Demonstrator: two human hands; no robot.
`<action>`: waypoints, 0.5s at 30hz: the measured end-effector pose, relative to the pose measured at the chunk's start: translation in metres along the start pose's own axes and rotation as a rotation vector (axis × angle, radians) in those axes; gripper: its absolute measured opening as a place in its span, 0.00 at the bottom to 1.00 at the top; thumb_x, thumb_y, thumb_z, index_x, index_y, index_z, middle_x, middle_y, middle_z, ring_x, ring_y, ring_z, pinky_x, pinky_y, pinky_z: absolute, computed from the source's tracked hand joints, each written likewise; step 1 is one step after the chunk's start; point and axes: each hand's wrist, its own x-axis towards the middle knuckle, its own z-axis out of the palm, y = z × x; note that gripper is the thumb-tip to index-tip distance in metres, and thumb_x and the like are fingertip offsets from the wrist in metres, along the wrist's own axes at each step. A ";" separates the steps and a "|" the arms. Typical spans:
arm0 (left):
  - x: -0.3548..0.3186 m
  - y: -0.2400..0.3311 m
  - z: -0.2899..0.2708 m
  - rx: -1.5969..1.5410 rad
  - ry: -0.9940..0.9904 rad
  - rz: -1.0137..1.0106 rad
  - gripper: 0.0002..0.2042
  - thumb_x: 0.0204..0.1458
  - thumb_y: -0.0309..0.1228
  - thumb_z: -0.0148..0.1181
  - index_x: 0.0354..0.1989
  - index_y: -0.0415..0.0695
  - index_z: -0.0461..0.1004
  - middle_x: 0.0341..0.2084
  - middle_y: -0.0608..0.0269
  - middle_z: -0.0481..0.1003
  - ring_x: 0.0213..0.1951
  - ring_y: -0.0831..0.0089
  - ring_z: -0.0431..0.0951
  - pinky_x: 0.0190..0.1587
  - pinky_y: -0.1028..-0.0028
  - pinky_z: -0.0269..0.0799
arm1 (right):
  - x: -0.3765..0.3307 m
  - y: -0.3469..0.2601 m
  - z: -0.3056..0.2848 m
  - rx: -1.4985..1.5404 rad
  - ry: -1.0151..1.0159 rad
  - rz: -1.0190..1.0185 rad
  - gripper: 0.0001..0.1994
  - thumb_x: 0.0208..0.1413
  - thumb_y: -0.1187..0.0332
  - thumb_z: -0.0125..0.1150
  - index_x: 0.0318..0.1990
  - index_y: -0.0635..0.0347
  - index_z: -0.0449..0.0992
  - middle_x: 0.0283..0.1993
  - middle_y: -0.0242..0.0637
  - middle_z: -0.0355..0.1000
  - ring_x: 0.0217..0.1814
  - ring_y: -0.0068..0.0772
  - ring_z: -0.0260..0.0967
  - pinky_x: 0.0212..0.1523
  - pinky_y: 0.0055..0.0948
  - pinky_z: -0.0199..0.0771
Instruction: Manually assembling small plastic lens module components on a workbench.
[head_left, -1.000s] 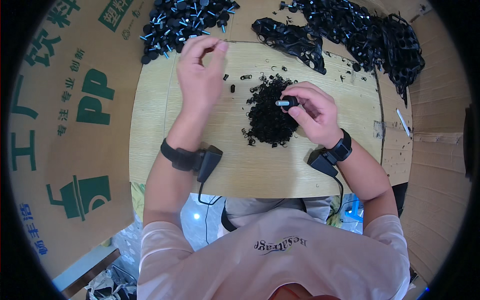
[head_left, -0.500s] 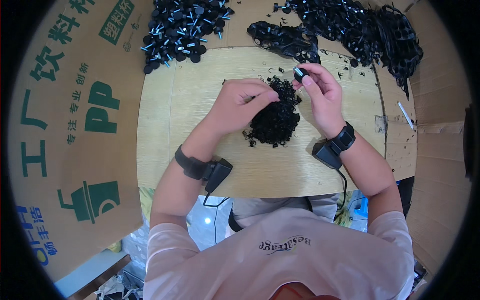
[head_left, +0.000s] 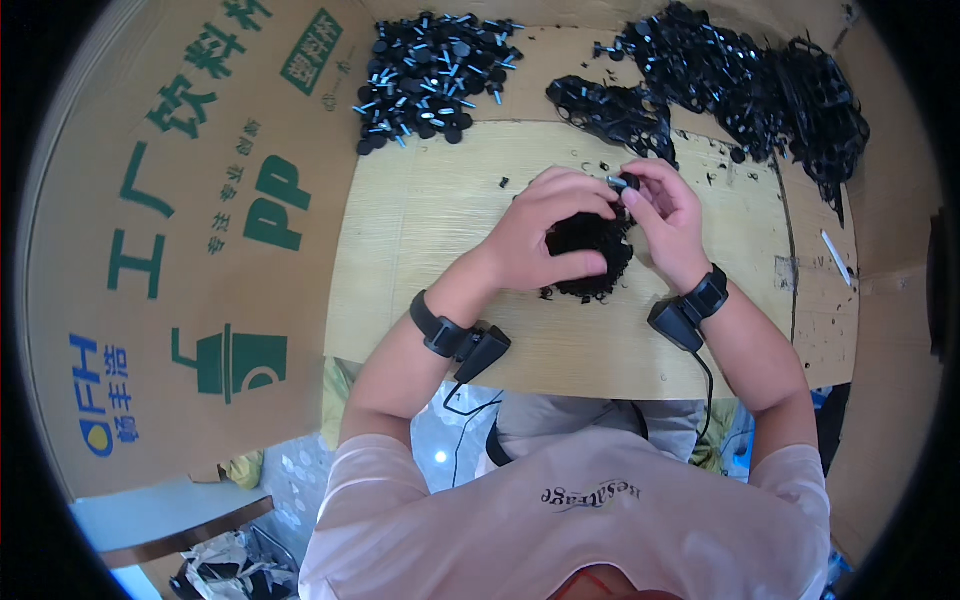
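Note:
My right hand (head_left: 670, 222) pinches a black round-headed bolt (head_left: 625, 182) between thumb and fingertips, its metal shank pointing left. My left hand (head_left: 540, 230) is spread, thumb well apart from the fingers, and its fingertips come close to the shank; whether they touch it I cannot tell. Under and between the hands lies a heap of small curly black scraps (head_left: 590, 248) on the pale wooden board (head_left: 430, 330). The left hand covers part of that heap.
A pile of black-headed bolts (head_left: 435, 80) lies at the far left. Tangled black webbing-like strips (head_left: 620, 112) and a larger black heap (head_left: 710, 80) lie at the far right. A white stick-like tool (head_left: 836, 257) rests at right. Cardboard walls (head_left: 290, 330) stand at both sides.
My left hand has gone from a closed pinch over the scraps to spread fingers beside the bolt. The bolt stays in my right hand, now closer to the left. The whole view has shifted.

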 end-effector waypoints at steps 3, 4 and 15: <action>0.006 0.012 -0.001 0.119 0.178 -0.089 0.10 0.50 0.36 0.65 0.33 0.42 0.76 0.35 0.60 0.77 0.38 0.65 0.74 0.40 0.71 0.70 | -0.003 -0.004 0.001 -0.040 -0.045 -0.144 0.15 0.52 0.80 0.64 0.48 0.65 0.74 0.47 0.37 0.72 0.43 0.25 0.69 0.47 0.25 0.71; 0.007 0.014 -0.003 0.195 0.113 -0.197 0.09 0.52 0.34 0.64 0.31 0.41 0.75 0.30 0.59 0.76 0.33 0.66 0.74 0.35 0.71 0.69 | -0.005 -0.009 0.001 -0.128 -0.099 -0.186 0.16 0.50 0.80 0.65 0.48 0.65 0.75 0.47 0.38 0.72 0.42 0.26 0.69 0.46 0.25 0.71; 0.008 -0.002 -0.047 0.434 0.071 -0.483 0.11 0.57 0.33 0.57 0.28 0.38 0.76 0.21 0.51 0.74 0.24 0.56 0.74 0.28 0.66 0.69 | -0.003 -0.019 0.009 -0.306 -0.110 -0.166 0.19 0.50 0.75 0.67 0.51 0.60 0.74 0.54 0.38 0.69 0.46 0.27 0.67 0.47 0.25 0.69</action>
